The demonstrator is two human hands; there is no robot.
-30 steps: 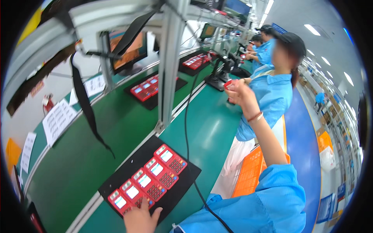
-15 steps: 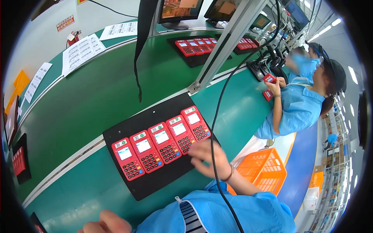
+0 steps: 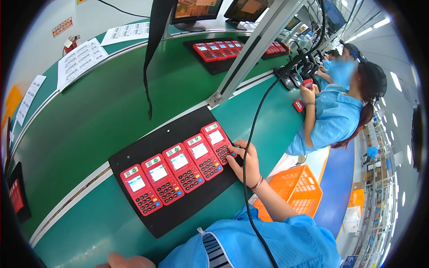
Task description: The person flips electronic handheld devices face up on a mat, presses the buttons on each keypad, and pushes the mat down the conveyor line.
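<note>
A black tray [image 3: 147, 140] lies on the green conveyor belt [image 3: 89, 116] with a row of several red keypad terminals [image 3: 178, 163] on it, screens lit. My right hand [image 3: 247, 164] rests at the tray's right end, its fingertips on the keypad of the rightmost terminal [image 3: 216, 137]. Only a small part of my left hand [image 3: 127, 261] shows at the lower edge, on the belt in front of the tray and apart from it. A black cable [image 3: 250, 143] hangs down across my right wrist.
A slanted metal post [image 3: 250, 53] stands behind the tray, and a black strap [image 3: 149, 58] hangs over the belt. Farther along are another tray of red terminals [image 3: 214, 50], monitors [image 3: 194, 11] and paper sheets [image 3: 78, 60]. A co-worker [image 3: 335, 118] stands at right, with an orange basket [image 3: 297, 192] below.
My right hand came down from mid-air to the tray's right end and now touches the rightmost terminal. My left hand left the tray's front edge. The view swung down over the tray.
</note>
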